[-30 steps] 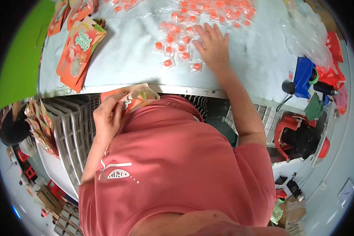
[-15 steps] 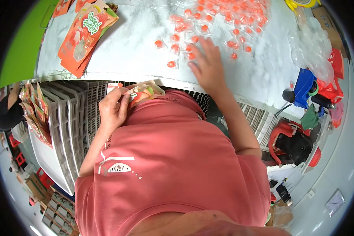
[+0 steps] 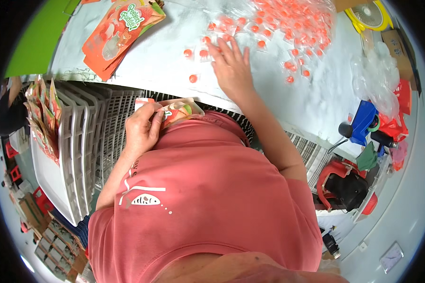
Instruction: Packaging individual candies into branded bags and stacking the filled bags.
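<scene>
My left hand [image 3: 144, 126] grips an orange and cream printed pouch [image 3: 177, 114] just below the table's front edge, against my shirt. The pouch's mouth gapes; its inside cannot be seen. My right hand [image 3: 232, 68] lies over the white tabletop, palm down, fingers spread. Its fingertips reach the near-left fringe of the small wrapped orange-red candies [image 3: 295, 21], covering part of them. Close to those fingers are a single wrapped candy [image 3: 188, 53] and, nearer the edge, another candy [image 3: 193, 79].
Flat printed pouches [image 3: 118, 40] lie stacked at the table's left. White plastic crates [image 3: 80, 141] stand below it, with filled pouches [image 3: 43, 120] beside them. Along the right side are a yellow fan [image 3: 369, 16], clear plastic bags [image 3: 378, 78] and a blue device [image 3: 363, 120].
My right hand has moved left over the nearest candies, and its fingers now cover some of them. The left hand still holds the pouch. The whole view has shifted a little.
</scene>
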A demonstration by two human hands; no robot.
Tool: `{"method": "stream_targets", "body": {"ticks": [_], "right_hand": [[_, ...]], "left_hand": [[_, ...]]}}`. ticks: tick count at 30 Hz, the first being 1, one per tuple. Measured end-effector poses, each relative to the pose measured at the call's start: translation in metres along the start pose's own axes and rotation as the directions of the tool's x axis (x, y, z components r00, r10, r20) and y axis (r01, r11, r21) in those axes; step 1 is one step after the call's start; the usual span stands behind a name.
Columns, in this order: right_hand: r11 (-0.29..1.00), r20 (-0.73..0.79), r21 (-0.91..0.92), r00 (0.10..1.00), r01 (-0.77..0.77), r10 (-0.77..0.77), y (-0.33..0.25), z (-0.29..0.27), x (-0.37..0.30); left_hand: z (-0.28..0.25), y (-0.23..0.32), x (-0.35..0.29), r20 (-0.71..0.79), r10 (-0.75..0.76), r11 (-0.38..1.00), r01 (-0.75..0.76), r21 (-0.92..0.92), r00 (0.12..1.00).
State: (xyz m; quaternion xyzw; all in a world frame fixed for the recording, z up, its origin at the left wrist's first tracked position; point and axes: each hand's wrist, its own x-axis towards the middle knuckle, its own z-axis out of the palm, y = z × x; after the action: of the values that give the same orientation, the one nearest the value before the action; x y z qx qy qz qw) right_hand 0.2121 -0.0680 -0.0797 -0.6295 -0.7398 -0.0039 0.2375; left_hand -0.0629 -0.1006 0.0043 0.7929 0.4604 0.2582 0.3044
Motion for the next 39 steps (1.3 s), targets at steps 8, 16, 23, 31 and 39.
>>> {"method": "stream_targets", "body": {"ticks": [8, 16, 23, 31, 39], "right_hand": [[0.989, -0.046, -0.004, 0.988, -0.146, 0.146, 0.027, -0.023, -0.032], [0.986, -0.056, 0.102, 0.989, -0.132, 0.138, 0.014, -0.039, -0.033], [0.985, -0.067, 0.167, 0.996, -0.040, 0.052, -0.025, -0.034, 0.023], [0.972, 0.103, 0.233, 0.995, -0.027, 0.003, -0.039, 0.008, 0.057], [0.916, -0.058, 0.400, 0.998, 0.019, 0.005, -0.045, -0.027, 0.010]], "left_hand": [[0.001, -0.007, -0.002, 0.002, 0.002, 1.000, -0.002, -0.004, 1.000], [0.000, -0.011, -0.004, 0.022, -0.016, 1.000, 0.016, -0.001, 1.000], [0.002, -0.009, -0.006, 0.023, 0.002, 1.000, -0.002, 0.000, 1.000], [0.002, -0.008, -0.010, -0.017, 0.017, 1.000, -0.017, -0.005, 1.000], [-0.001, -0.010, -0.013, -0.016, -0.040, 0.999, 0.040, -0.014, 0.999]]}}
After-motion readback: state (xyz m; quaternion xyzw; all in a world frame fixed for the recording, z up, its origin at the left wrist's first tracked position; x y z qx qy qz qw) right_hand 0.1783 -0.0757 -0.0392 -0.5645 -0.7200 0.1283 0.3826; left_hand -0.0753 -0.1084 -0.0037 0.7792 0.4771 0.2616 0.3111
